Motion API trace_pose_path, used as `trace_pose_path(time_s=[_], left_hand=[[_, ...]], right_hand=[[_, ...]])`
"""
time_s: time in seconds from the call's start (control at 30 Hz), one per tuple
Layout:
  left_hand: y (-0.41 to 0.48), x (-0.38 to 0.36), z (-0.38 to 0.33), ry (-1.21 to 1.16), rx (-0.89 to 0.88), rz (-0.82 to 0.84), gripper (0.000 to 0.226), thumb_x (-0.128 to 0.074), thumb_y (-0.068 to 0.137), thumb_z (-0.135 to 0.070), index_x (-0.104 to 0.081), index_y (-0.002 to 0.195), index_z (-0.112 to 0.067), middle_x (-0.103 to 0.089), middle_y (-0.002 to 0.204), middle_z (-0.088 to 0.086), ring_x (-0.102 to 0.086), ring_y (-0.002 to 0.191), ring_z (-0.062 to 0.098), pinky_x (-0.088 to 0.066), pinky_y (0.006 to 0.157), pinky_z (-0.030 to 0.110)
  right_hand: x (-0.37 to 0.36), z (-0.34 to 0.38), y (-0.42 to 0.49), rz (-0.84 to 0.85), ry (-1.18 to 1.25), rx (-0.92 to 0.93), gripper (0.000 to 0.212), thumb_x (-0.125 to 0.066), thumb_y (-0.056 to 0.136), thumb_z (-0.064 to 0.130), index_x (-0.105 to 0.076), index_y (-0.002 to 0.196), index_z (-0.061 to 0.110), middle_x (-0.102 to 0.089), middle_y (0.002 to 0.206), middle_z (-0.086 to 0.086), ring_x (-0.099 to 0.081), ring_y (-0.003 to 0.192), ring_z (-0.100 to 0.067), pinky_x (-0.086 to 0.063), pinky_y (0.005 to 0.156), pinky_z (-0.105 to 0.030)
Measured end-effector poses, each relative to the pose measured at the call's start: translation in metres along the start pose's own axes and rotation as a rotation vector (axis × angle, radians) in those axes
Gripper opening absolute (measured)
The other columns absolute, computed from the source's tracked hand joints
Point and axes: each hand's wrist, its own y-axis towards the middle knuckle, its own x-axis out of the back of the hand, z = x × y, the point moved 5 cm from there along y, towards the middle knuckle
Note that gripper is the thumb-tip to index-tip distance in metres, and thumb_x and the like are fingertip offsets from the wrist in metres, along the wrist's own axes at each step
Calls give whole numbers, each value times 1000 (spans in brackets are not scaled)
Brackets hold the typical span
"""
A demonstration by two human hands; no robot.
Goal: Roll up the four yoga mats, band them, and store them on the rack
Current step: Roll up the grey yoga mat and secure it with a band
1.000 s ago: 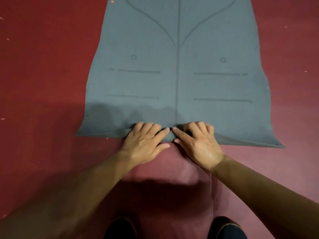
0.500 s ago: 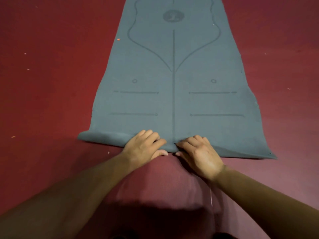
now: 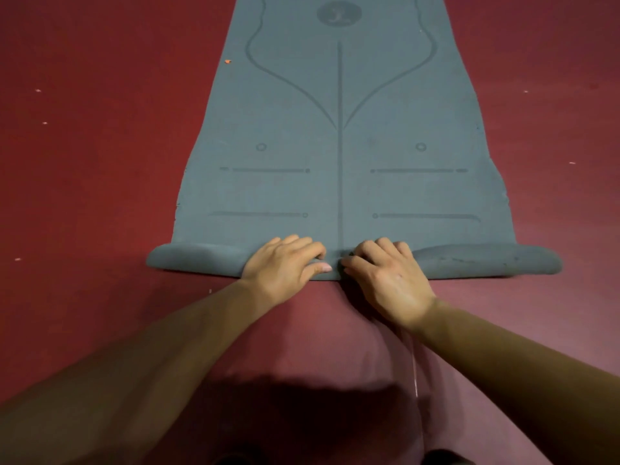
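We count one grey yoga mat [image 3: 339, 196], running from the centre up to twelve o'clock, with one rolled end [image 3: 198, 258] along its near edge. Two hands are on that roll, one left hand [image 3: 281, 263] and one right hand [image 3: 385, 276], side by side at the centre. On the mat we count one round emblem [image 3: 339, 14] at twelve o'clock, one centre line [image 3: 340, 162], two curved lines [image 3: 285, 82], two small rings [image 3: 261, 147] and four short bars [image 3: 270, 170]. One orange speck [image 3: 228, 61] lies on the red floor [image 3: 100, 146] at eleven o'clock.
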Motion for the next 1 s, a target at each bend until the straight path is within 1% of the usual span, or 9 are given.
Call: trace_pose_path(time_s=[0.07,0.13,0.27,0.37,0.5,0.67,0.8,0.93,1.0], left_hand=[[1,1,5,-29,38,10,31,-60,94,-51,-67,100,-22,-55,107,1,-58,77,26,-43,76,35],[4,3,4,17,0,-19,31,-62,94,-49,-69,96,-20,-55,104,3,-56,70,26,-43,74,36],[5,11,-8,198,-173,-184,33,-58,94,-46,-69,80,-18,-61,88,3,-60,74,24,-43,70,39],[1,12,-15,348,-181,-286,36,-49,96,-50,-71,88,-23,-64,90,-3,-60,78,23,-38,74,37],[-8,2,-16,312,-157,-301,43,-48,92,-58,-75,103,-26,-67,97,-5,-63,85,23,-39,76,36],[-2,-4,-9,255,-119,-338,38,-52,95,-52,-75,103,-22,-67,96,-4,-62,84,26,-42,73,39],[7,-4,-5,206,-86,-334,36,-53,98,-48,-74,102,-19,-67,92,-2,-61,80,28,-43,70,42],[12,0,-4,165,-57,-305,35,-53,98,-47,-75,100,-19,-68,90,-1,-61,80,30,-43,71,42],[15,1,-3,165,-31,-287,37,-51,97,-48,-75,102,-21,-67,91,-1,-61,82,29,-41,74,41]], right_hand=[[0,-1,0,-12,-11,13,22,-69,94,31,-75,111,19,-66,96,-2,-60,83,-30,-39,72,-40],[0,-3,1,12,-20,23,32,-75,90,40,-76,113,17,-67,98,-2,-62,85,-29,-44,73,-41],[-1,-6,6,38,-4,13,32,-79,88,38,-77,111,15,-69,96,-3,-64,85,-31,-46,74,-42],[-4,-9,8,40,8,-37,27,-74,93,38,-77,110,17,-69,95,-2,-63,86,-31,-45,75,-43],[-4,-16,16,54,15,-76,26,-63,98,42,-76,106,21,-69,92,2,-61,89,-28,-41,79,-43],[0,-21,27,75,-25,-21,29,-59,99,46,-76,105,22,-70,92,5,-60,92,-26,-35,83,-41],[1,-16,24,-17,-5,-50,28,-69,96,34,-74,116,16,-68,102,-3,-62,92,-32,-42,79,-43],[-3,-17,17,-11,74,-101,39,-75,91,41,-73,119,15,-68,107,-2,-61,95,-31,-43,78,-41],[-5,-20,18,-9,73,-106,39,-77,89,38,-74,120,14,-70,106,-2,-63,94,-32,-44,78,-41]])
